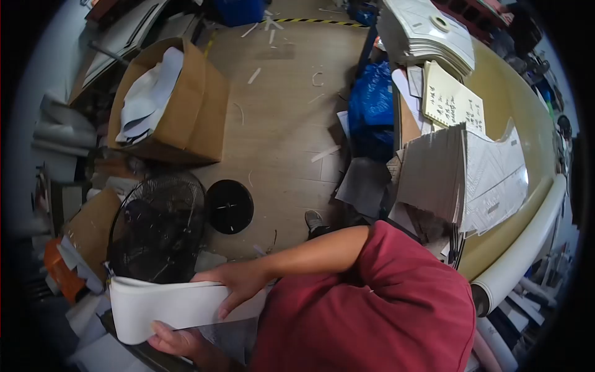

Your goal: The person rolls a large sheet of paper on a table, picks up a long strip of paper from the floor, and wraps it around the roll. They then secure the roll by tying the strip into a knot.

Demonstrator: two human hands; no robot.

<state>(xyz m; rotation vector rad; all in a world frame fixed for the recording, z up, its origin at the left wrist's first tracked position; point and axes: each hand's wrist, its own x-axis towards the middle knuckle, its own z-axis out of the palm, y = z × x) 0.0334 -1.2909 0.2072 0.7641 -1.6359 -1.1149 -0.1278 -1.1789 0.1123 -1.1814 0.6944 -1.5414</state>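
Observation:
A long white band of smooth sheet material (pixel 155 307), which could be paper or thin leather, is folded over at its left end. My right hand (pixel 238 288) grips its upper edge, the thumb pressed on the near face and the other fingers behind. Lower down, my left hand (pixel 176 342) pinches the bottom edge near the fold, its thumb on the face and its fingers partly hidden. The band's right end runs up against my red shirt (pixel 365 316). Just beyond the band stands a black fan (pixel 158 226) with a wire guard.
A cardboard box (pixel 207 111) with white sheets stands beyond the fan, near a round black base (pixel 230 206). At right, a table (pixel 496 77) bears stacked sheets (pixel 434 177), a notebook (pixel 443 96) and a long white roll (pixel 520 254). Scraps (pixel 325 153) litter the floor.

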